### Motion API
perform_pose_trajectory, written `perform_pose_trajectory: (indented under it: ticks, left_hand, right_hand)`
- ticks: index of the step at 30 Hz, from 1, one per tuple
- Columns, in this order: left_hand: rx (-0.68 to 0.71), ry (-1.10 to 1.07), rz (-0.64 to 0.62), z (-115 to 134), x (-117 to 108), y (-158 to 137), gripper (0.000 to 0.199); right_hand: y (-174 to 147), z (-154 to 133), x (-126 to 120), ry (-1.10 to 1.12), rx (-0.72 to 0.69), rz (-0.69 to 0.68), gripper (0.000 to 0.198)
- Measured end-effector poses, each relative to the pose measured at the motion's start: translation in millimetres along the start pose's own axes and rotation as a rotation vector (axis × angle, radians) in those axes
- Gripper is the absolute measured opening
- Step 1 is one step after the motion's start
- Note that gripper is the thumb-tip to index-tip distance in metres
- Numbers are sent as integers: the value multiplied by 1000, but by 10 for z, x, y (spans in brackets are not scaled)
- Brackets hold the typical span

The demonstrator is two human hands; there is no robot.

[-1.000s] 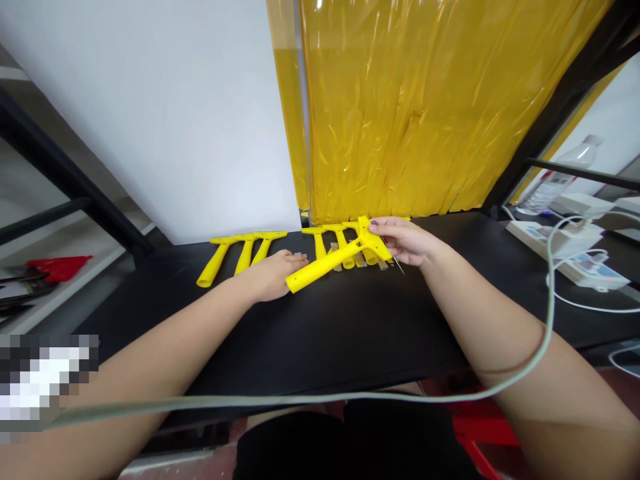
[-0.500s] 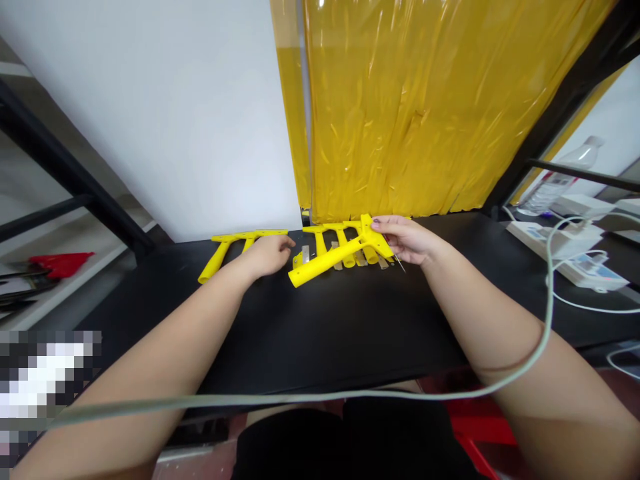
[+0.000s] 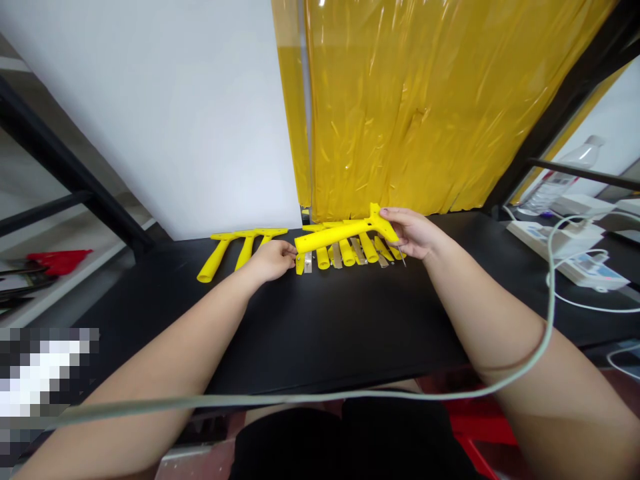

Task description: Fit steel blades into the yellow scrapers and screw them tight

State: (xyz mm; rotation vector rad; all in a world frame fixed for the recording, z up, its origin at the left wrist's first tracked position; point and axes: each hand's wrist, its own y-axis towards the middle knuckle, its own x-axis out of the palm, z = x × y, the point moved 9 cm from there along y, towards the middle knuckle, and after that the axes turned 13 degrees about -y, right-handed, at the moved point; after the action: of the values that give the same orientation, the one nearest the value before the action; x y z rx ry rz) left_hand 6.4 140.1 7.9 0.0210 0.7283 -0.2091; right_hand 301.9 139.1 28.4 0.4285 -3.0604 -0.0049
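Note:
A yellow T-shaped scraper handle is held up by its wide head in my right hand, its tube end pointing left. A thin metal shaft sticks down below the fingers of that hand. My left hand has its fingers curled together by a small yellow plastic piece; whether it pinches this piece is unclear. A flat metal blade lies beside that piece. Behind the held handle, more yellow handles and metal blades lie in a row. Left of my left hand lie further handles.
The black table ends at a white panel and a yellow plastic curtain. White devices with cables and a clear bottle stand at the right. A pale cable crosses in front of my forearms.
My right hand has raised and levelled the yellow scraper handle. My left hand has moved slightly right, up to the small yellow piece, and its fingers have drawn together.

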Motion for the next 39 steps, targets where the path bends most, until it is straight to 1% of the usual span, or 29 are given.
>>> perform_pose_trajectory:
  ticks: [3,7,14,16,19,22,25,28,32,34,36,39]
  left_hand:
    - [8,2,20,5,5,3,7]
    - [15,-12,46,-25,32,11,6]
    - [32,-105,71,-14,48,-20,8]
    - [31,-149,84,-41,22,-13,8]
    - [39,-221,105,-114,-21,26,14]
    - [29,-299,88,-203,-6,73,18]
    - [14,-347,64,-248,45,88,14]
    - [23,-381,53,-224,100,64,10]
    - [67,-440,46,-144,148,13,13]
    - [92,-437,56,-110,131,-5,13]
    - [116,-414,84,-84,75,-12,18]
    - [160,-421,175,-48,-85,-16,18]
  right_hand:
    - [2,14,25,-7,7,-21,31]
    - [4,32,41,3,15,-28,29]
    - [8,39,70,-2,16,-15,29]
    - [12,45,74,-2,17,-8,28]
    - [17,43,61,6,10,21,26]
    - [19,29,62,10,-6,36,25]
    - [19,29,81,5,-9,34,25]
    - [19,43,116,-4,-3,11,27]
    - [19,64,150,-10,6,-8,31]
    - [17,74,163,-11,12,-12,32]
    - [11,81,179,-15,18,-18,32]
    - [-8,77,201,-21,21,-19,33]
